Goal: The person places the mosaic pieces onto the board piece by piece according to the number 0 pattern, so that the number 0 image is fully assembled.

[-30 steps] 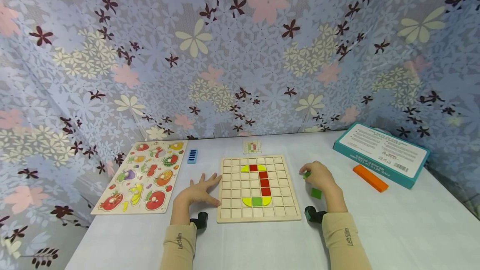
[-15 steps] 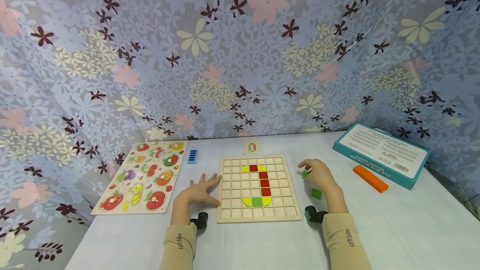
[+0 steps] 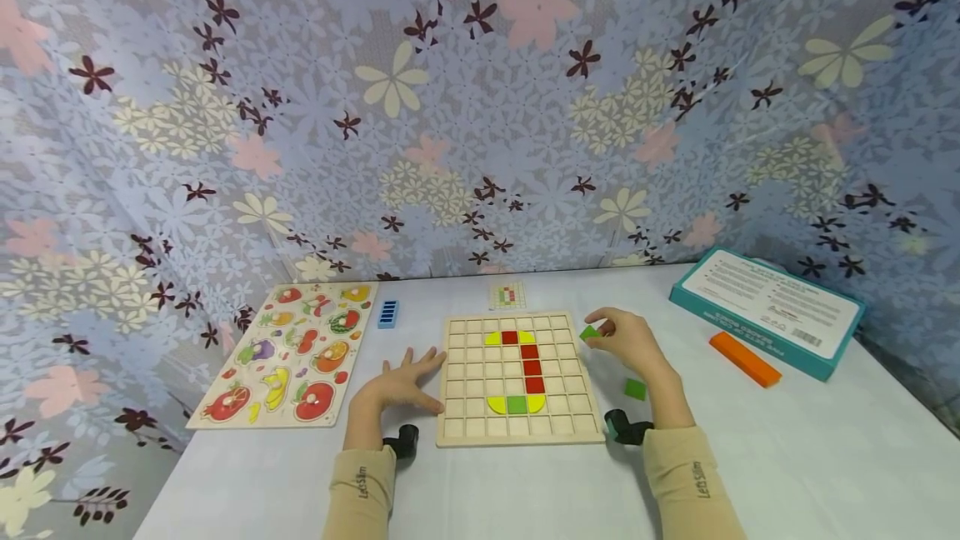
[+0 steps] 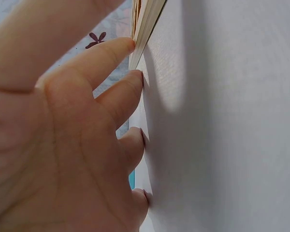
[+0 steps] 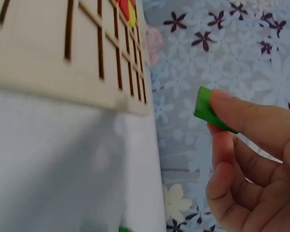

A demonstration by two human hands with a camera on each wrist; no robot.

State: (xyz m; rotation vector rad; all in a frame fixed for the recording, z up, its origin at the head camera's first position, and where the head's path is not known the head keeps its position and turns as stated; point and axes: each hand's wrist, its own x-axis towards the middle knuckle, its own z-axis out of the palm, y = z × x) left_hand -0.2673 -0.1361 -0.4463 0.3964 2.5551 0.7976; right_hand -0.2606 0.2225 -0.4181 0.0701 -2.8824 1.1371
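A wooden grid board (image 3: pixel 465 427) lies at the middle of the table, with red, yellow and green tiles set in some of its squares. Between thumb and fingers my right hand (image 3: pixel 628 344) pinches a green square tile (image 5: pixel 205 107), held up near the board's right edge. A second green tile (image 3: pixel 635 389) lies on the table beside the right wrist. Fingers spread, my left hand (image 3: pixel 397 383) rests at the board's left edge; the left wrist view shows its fingertips (image 4: pixel 136 79) on the table and against the board's side.
A fruit puzzle board (image 3: pixel 285 357) lies at the left, near a small blue block (image 3: pixel 387 314). A small pattern card (image 3: pixel 508 296) lies behind the grid board. At the right are an orange bar (image 3: pixel 745 358) and a teal box (image 3: pixel 768 311).
My right hand has lifted the green tile and carried it left and slightly back toward the grid board. The left hand stays at the board's edge.
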